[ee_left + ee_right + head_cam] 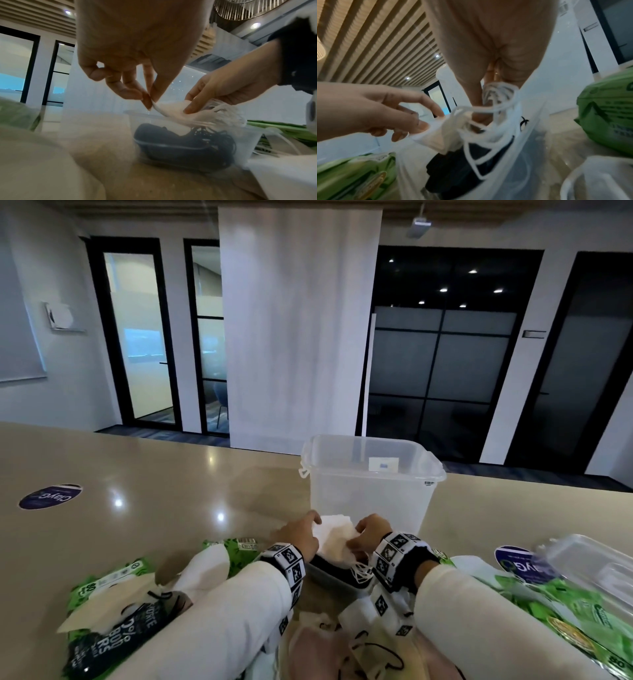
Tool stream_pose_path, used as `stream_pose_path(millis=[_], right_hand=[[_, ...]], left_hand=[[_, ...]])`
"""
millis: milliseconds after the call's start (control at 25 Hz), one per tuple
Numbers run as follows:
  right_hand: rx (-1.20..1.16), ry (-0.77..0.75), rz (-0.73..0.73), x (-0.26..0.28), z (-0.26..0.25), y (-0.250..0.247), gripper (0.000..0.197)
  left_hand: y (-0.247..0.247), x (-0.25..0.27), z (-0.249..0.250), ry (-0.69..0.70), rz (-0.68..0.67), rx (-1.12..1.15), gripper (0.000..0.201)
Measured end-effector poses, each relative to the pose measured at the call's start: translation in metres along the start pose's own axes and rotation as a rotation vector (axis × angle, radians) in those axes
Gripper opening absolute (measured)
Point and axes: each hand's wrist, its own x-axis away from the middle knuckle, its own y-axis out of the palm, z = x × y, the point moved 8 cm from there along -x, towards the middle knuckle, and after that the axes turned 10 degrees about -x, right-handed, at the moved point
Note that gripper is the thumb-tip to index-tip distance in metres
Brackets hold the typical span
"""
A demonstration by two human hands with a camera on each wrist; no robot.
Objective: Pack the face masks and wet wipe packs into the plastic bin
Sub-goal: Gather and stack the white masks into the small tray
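Observation:
Both hands hold a stack of white face masks (pixel 334 539) just in front of the tall clear plastic bin (pixel 370 484). My left hand (pixel 301 534) pinches the stack's left edge between thumb and fingertips (pixel 150 101). On the other end my right hand (pixel 371 530) grips the masks (pixel 171 109) and their bunched white ear loops (pixel 488 129). Below the stack, a small clear tub (pixel 315 571) holds black masks (pixel 180 143). Green wet wipe packs lie at the left (pixel 102 587) and right (pixel 565 601).
Loose beige and white masks (pixel 329 642) lie on the tan table (pixel 171 481) near my body, between my white sleeves. A clear lid (pixel 596 563) rests on the right wipe packs. The bin's inside shows only a label.

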Motion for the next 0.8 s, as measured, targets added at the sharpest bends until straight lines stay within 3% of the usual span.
stream_pose_path(millis=[160, 360, 480, 640, 800], right_hand=[[0.18, 0.0, -0.056, -0.005, 0.001, 0.007, 0.043], [0.276, -0.036, -0.065, -0.002, -0.005, 0.012, 0.053], [0.24, -0.151, -0.064, 0.01, -0.022, 0.014, 0.058], [0.523, -0.192, -0.326, 0.033, -0.009, 0.051, 0.066], [0.874, -0.201, -0.301, 0.039, 0.025, 0.062, 0.081]], left_hand=[[0.01, -0.006, -0.001, -0.017, -0.057, -0.092, 0.025], [0.017, -0.007, -0.006, -0.079, -0.059, -0.086, 0.029], [0.02, -0.008, -0.003, -0.065, -0.036, -0.195, 0.04], [0.043, -0.014, -0.003, 0.066, -0.21, -0.314, 0.047], [0.067, -0.019, -0.015, 0.04, -0.298, -0.371, 0.046]])
